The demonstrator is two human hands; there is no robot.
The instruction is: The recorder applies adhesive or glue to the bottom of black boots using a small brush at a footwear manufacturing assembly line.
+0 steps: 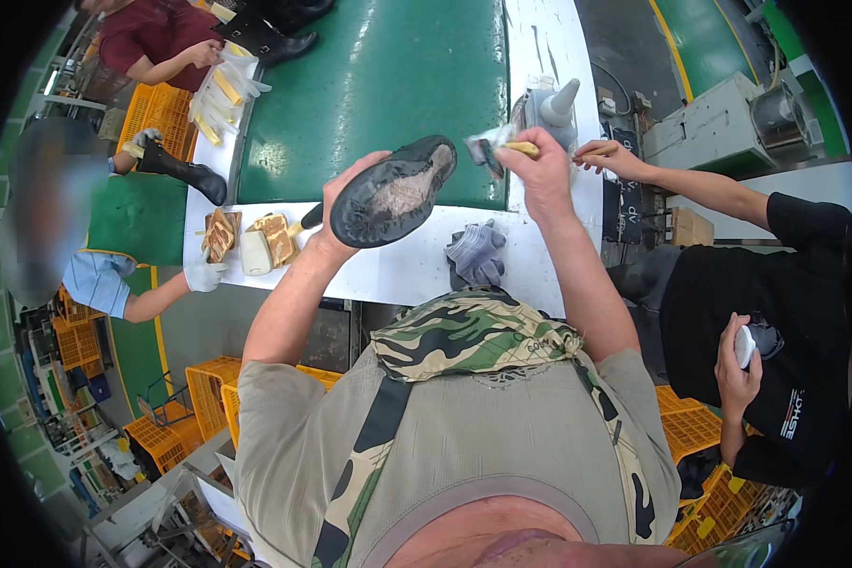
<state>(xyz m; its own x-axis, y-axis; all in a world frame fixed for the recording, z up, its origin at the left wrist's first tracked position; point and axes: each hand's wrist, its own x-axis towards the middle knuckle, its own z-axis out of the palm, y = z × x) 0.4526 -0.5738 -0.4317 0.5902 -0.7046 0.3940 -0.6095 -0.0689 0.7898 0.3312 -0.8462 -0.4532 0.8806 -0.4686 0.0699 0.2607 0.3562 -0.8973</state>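
My left hand [348, 178] grips a black shoe [396, 197] from behind and turns its sole up. A pale, rough patch runs along the middle of the sole; the upper is mostly hidden. To the right of the toe, my right hand [542, 168] pinches the yellowish handle of a small brush [486, 151]. Its whitish and dark head points at the shoe, apart from it. Below, grey knitted gloves [477, 254] lie on the white table edge [388, 270].
A green belt [369, 76] runs ahead. Stained blocks [273, 237] lie left. A grey container with a cone-shaped spout [560, 104] stands right. A left co-worker holds a black boot [187, 172]; a right co-worker's hand [625, 159] holds a thin tool. Yellow crates [213, 388] stand below.
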